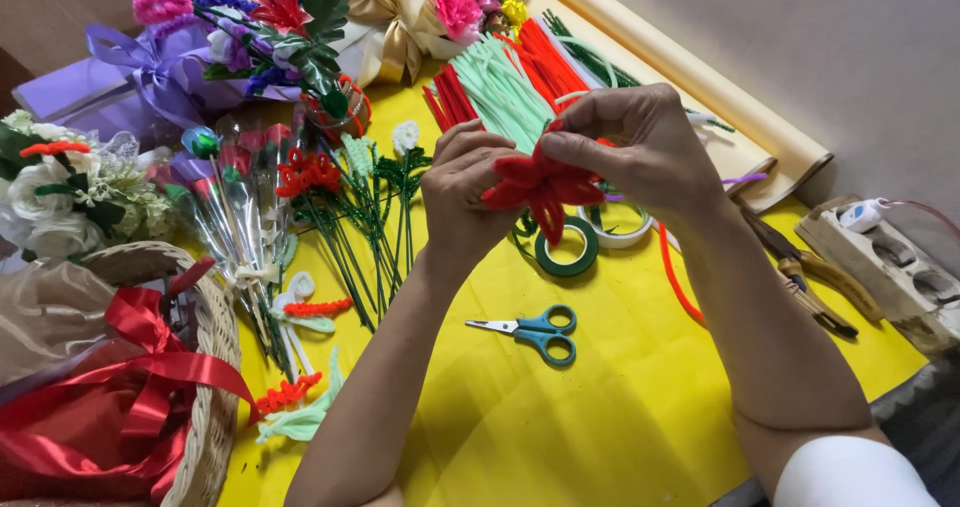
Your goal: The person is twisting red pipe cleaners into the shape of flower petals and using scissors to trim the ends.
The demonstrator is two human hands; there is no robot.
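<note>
Both forearms rise from the bottom edge and meet above the middle of the yellow table [620,427], wrists bent inward. Left hand [466,189] is curled, back toward the camera, fingers closed on the near-left side of a red pipe-cleaner flower [540,189]. Right hand [640,147] arches over from the right, thumb and fingertips pinched on the flower's top petals; a white sleeve [850,472] shows at the elbow. The flower is held clear of the table between the two hands, petal loops hanging toward the camera. How the left thumb sits is hidden behind the petals, so its exact hold is hard to read, though the hand is plainly closed on the flower. Directly below the hands lies a green tape roll [566,248], a white tape roll [618,227] just beside it. Blue-handled scissors [535,331] lie nearer the camera, apart from both hands. Bundles of red and pale green pipe cleaners [505,87] fan out behind the hands. Finished green-stemmed flowers [350,207] lie to the left, wrapped bouquets [230,37] beyond them, a wicker basket [215,387] with a red ribbon at lower left. Pliers [810,272] rest at the right.
</note>
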